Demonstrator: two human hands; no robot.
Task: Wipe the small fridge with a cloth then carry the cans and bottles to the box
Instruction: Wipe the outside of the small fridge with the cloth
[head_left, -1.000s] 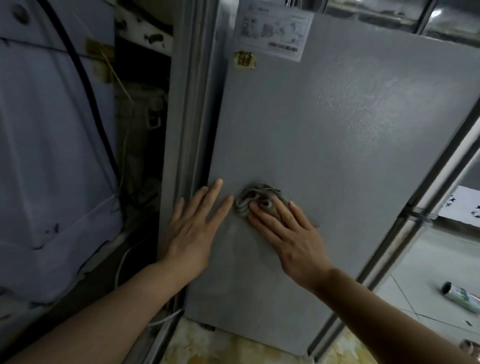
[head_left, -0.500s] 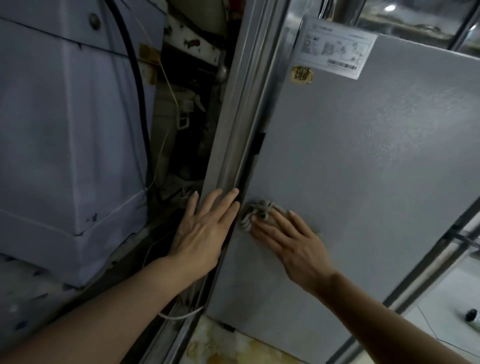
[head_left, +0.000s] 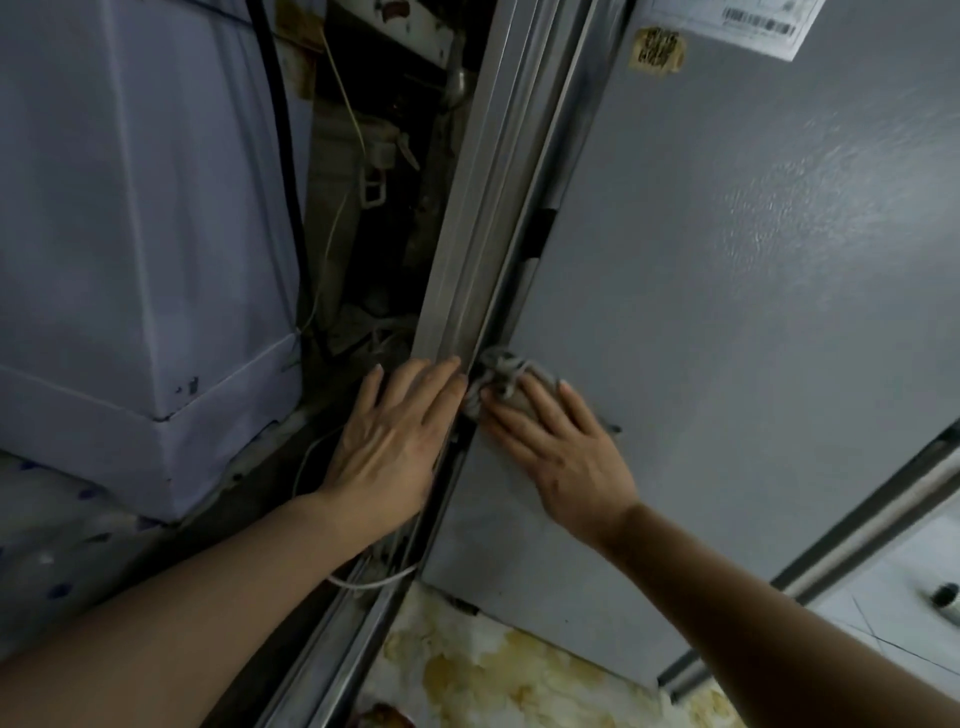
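1. Presently, head view: the right hand (head_left: 563, 449) lies flat with fingers spread, pressing a bunched grey cloth (head_left: 496, 376) against the grey side panel of the small fridge (head_left: 727, 291), at its left edge.
2. Most of the cloth is hidden under the fingers.
3. The left hand (head_left: 389, 441) rests open, holding nothing, on the metal frame (head_left: 483, 208) just beside the cloth.
4. A dark-capped object (head_left: 945, 595) on the floor is cut off at the right edge; unidentifiable.
5. The fridge's labels (head_left: 748, 21) are unreadable.
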